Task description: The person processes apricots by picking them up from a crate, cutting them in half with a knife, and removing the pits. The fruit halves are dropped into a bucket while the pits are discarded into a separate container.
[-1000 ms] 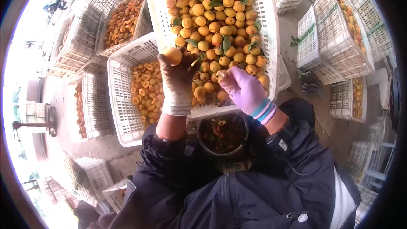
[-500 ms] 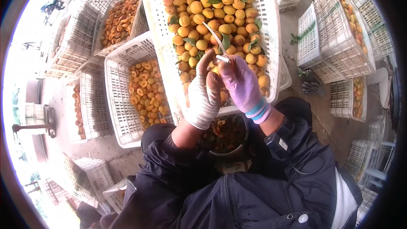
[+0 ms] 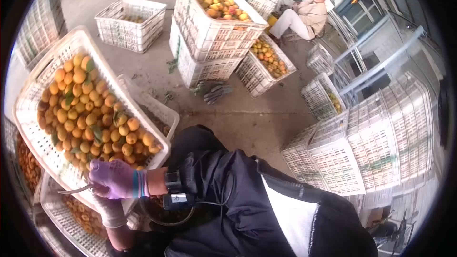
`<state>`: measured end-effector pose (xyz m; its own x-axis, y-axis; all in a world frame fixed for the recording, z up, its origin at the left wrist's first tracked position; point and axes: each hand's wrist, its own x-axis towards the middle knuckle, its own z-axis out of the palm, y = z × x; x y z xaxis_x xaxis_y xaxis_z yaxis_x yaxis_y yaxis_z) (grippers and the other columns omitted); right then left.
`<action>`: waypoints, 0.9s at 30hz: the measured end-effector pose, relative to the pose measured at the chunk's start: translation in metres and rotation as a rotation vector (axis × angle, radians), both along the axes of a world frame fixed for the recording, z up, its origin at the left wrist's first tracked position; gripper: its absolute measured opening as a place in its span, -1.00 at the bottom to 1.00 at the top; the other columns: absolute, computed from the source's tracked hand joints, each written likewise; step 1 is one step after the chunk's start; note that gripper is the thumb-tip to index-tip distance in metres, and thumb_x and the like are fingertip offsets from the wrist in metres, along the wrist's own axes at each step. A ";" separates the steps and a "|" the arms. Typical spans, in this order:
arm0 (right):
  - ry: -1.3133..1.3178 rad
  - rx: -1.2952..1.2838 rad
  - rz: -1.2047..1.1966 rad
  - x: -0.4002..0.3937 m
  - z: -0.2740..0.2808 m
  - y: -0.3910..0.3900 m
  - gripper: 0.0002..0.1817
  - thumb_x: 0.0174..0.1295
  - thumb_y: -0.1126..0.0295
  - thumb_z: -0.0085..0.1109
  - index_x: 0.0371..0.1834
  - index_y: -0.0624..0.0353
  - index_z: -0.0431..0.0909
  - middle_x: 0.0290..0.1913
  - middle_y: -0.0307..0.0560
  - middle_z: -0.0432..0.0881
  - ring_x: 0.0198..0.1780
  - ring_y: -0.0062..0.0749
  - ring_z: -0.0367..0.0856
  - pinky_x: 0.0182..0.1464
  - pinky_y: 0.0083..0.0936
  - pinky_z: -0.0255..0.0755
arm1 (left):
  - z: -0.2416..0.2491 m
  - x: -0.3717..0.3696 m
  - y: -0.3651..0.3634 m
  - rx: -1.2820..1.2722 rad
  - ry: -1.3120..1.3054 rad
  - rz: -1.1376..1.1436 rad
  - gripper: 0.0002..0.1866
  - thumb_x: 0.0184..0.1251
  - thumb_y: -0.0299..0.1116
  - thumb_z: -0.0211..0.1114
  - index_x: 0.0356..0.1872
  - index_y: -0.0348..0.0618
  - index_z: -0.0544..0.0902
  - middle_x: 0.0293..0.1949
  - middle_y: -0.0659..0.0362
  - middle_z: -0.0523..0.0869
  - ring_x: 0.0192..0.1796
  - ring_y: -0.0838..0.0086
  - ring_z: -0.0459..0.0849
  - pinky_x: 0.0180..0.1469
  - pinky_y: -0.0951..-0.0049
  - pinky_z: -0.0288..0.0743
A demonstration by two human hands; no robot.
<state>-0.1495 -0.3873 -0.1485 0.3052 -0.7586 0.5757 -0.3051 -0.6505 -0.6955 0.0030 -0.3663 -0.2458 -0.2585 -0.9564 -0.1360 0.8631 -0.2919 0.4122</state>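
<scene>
The thin curved knife (image 3: 75, 190) is sticking out to the side from the person's right hand (image 3: 113, 179), low at the near edge of the big white crate (image 3: 28, 90) of apricots (image 3: 85, 109). This hand, in a purple glove, is closing its fingers around the handle, and the blade is pointing away from the body. The left hand (image 3: 112, 211), in a whitish knit glove, is sitting just under the right one and is mostly hidden by it; I cannot tell if its fingers are holding anything.

The crate is leaning tilted toward the person, full of whole orange apricots with some green leaves among them. Under it, another white crate (image 3: 62, 219) is showing cut apricot halves (image 3: 81, 212). A dark watch-like device (image 3: 175, 199) is sitting on the right wrist, next to the dark jacket sleeve.

Farther off on the concrete floor (image 3: 247, 114), a pair of dark gloves (image 3: 215, 91) is lying beside a stack of white crates (image 3: 209, 38) with fruit on top. Behind this, another person (image 3: 304, 16) is sitting among more crates. A tall pile of crates (image 3: 371, 147) is standing near the person's right side.
</scene>
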 end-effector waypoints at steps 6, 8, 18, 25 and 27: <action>-0.399 0.411 -0.076 0.007 -0.007 -0.008 -0.78 0.31 0.27 0.25 -0.34 0.17 0.47 -0.39 -0.06 0.50 -0.38 -0.24 0.53 -0.29 -0.36 0.41 | 0.072 -0.025 -0.001 0.230 -0.338 0.192 -0.31 0.47 0.16 0.05 0.39 -0.17 0.30 0.31 0.09 0.42 0.33 0.31 0.43 0.37 0.24 0.33; -0.482 0.611 -0.084 0.002 -0.004 -0.012 -0.72 0.38 0.22 0.22 -0.30 0.23 0.48 -0.43 -0.04 0.52 -0.38 -0.41 0.46 -0.27 -0.39 0.38 | 0.074 -0.029 -0.001 0.099 -0.468 0.260 -0.31 0.49 0.14 0.04 0.41 -0.18 0.29 0.27 0.08 0.45 0.32 0.30 0.43 0.37 0.25 0.31; -0.205 0.680 0.141 -0.012 -0.002 -0.014 -0.65 0.27 0.21 0.34 -0.07 0.22 0.52 -0.23 -0.01 0.67 -0.14 -0.27 0.66 -0.07 -0.38 0.48 | 0.021 0.006 -0.011 0.064 -0.445 0.122 -0.33 0.50 0.19 -0.04 0.34 -0.19 0.35 0.23 0.01 0.48 0.32 0.25 0.44 0.37 0.21 0.32; -0.575 1.073 0.410 -0.024 0.001 -0.026 -0.67 0.33 0.12 0.28 0.00 0.09 0.58 -0.21 -0.25 0.67 -0.30 -0.65 0.53 -0.35 -0.69 0.39 | 0.071 -0.022 -0.007 0.136 -0.252 0.215 -0.51 0.42 0.03 0.19 0.15 -0.14 0.54 0.00 0.11 0.67 0.08 0.33 0.64 0.14 0.30 0.52; -0.783 1.201 0.531 -0.031 0.014 -0.027 -0.60 0.39 0.10 0.19 0.15 0.09 0.52 -0.13 -0.36 0.61 -0.30 -0.73 0.48 -0.46 -0.80 0.24 | 0.092 -0.024 -0.004 0.058 -0.381 0.249 -0.53 0.35 0.03 0.28 0.06 -0.12 0.58 -0.42 0.31 0.59 -0.43 0.53 0.58 -0.43 0.56 0.45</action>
<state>-0.1808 -0.4142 -0.1343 0.6051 -0.7838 -0.1395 0.4572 0.4855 -0.7452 -0.0207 -0.3702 -0.1536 0.0569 -0.9711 -0.2319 0.6998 -0.1269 0.7030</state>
